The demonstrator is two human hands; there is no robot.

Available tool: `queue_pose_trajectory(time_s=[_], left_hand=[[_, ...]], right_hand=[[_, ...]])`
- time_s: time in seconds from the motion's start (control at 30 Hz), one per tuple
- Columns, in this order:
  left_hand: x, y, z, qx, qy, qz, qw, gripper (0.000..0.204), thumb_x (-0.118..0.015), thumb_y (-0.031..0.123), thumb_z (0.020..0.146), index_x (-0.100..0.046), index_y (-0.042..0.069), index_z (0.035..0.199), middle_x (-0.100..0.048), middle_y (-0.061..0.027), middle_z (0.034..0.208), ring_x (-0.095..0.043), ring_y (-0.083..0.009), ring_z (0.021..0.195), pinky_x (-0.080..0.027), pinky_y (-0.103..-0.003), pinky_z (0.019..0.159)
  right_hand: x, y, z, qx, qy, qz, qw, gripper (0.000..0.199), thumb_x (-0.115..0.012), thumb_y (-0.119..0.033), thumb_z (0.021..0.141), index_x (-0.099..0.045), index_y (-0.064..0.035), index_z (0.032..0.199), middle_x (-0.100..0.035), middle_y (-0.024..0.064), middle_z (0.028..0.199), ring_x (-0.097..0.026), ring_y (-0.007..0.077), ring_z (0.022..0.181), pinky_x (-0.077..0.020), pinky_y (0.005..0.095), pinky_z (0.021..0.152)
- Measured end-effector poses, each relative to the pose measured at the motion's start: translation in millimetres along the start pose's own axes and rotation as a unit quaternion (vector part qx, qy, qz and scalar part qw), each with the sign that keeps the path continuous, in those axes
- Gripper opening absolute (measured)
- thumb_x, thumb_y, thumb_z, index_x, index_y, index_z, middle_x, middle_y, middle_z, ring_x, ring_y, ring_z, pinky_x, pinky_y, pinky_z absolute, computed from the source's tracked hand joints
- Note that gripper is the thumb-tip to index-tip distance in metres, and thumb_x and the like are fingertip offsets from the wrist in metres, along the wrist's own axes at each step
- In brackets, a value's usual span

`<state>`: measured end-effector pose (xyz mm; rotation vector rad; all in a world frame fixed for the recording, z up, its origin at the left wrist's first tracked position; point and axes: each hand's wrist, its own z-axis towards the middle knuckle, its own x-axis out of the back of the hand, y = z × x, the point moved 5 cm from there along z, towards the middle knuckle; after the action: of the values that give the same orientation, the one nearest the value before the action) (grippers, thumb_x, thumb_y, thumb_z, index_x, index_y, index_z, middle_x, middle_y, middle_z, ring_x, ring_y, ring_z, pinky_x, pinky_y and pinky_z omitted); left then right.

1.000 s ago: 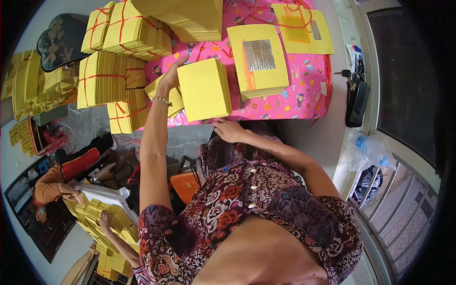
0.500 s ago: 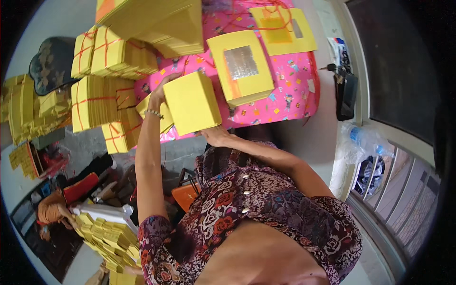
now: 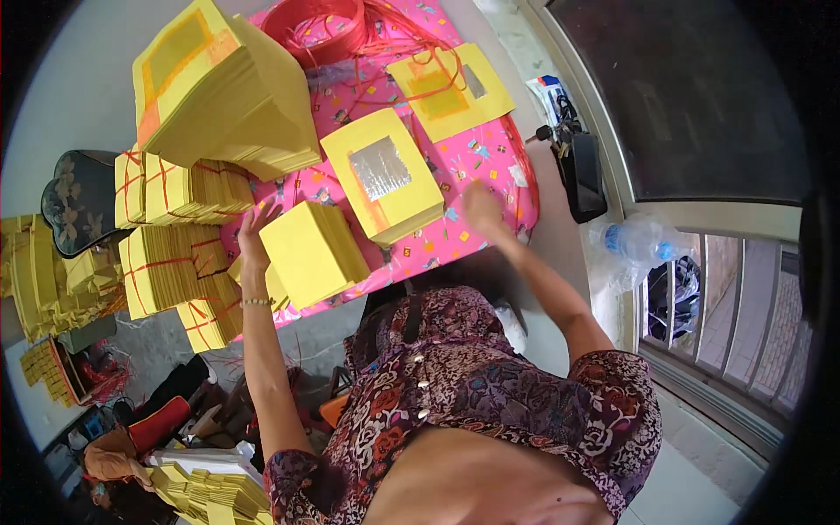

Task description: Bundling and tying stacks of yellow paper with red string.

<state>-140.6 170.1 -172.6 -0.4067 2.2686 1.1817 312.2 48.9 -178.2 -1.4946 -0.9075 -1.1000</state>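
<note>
A squared stack of plain yellow paper sheets (image 3: 302, 249) stands near the front edge of the pink patterned table cover (image 3: 385, 273). My left hand (image 3: 255, 234) is at its left side, fingers apart and gripping nothing; whether it touches the stack I cannot tell. Blurred by motion, my right hand (image 3: 482, 210) is over the cover, right of a second yellow stack (image 3: 363, 164) with a silver patch and an orange strip on top. Its fingers cannot be made out. Partly hidden behind my left wrist, more yellow paper (image 3: 276, 290) lies beside the plain stack.
A tall yellow stack (image 3: 254, 105) rises at the back left. Bundles tied with red string (image 3: 162, 267) stand left. Behind are a red string coil (image 3: 319, 39) and a yellow sheet (image 3: 451, 92) with loose string across it. A black case (image 3: 577, 179) lies by the window.
My right hand has left the front of the plain stack and moved right, over the cover. My left hand's fingers have come off the stack's edge and spread. The view has shifted.
</note>
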Motion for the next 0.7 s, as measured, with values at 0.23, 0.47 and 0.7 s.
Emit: queue_pose_trajectory(time_s=[0.23, 0.47, 0.7], left_hand=[[-6, 20, -56, -0.161, 0.235, 0.221, 0.933, 0.036, -0.05, 0.02, 0.095, -0.052, 0.004, 0.127, -0.056, -0.0122, 0.124, -0.055, -0.0192, 0.111, -0.045, -0.034, 0.094], [-17, 21, -119, -0.261, 0.245, 0.243, 0.901, 0.029, -0.054, 0.016, 0.094, -0.057, 0.007, 0.121, -0.061, -0.0037, 0.115, -0.059, -0.0126, 0.1, -0.047, -0.029, 0.085], [-47, 41, -136, -0.38, 0.246, 0.275, 0.848, 0.027, -0.055, 0.009, 0.093, -0.057, 0.003, 0.119, -0.062, -0.0054, 0.11, -0.06, -0.0124, 0.097, -0.048, -0.026, 0.081]], right_hand=[[-12, 159, 86, -0.23, 0.045, -0.096, 0.967, 0.027, -0.051, -0.014, 0.087, -0.047, -0.002, 0.11, -0.05, 0.0191, 0.116, -0.063, 0.0368, 0.093, -0.0543, 0.0458, 0.074], [-7, 149, 88, -0.2, 0.066, -0.154, 0.965, 0.012, -0.052, -0.017, 0.088, -0.059, -0.0075, 0.089, -0.062, 0.0115, 0.091, -0.066, 0.0297, 0.087, -0.0558, 0.0411, 0.069], [57, 78, 20, -0.05, 0.197, -0.024, 0.979, 0.018, -0.055, -0.02, 0.089, -0.055, -0.0039, 0.08, -0.06, 0.0164, 0.082, -0.06, 0.0373, 0.079, -0.0491, 0.0474, 0.071]])
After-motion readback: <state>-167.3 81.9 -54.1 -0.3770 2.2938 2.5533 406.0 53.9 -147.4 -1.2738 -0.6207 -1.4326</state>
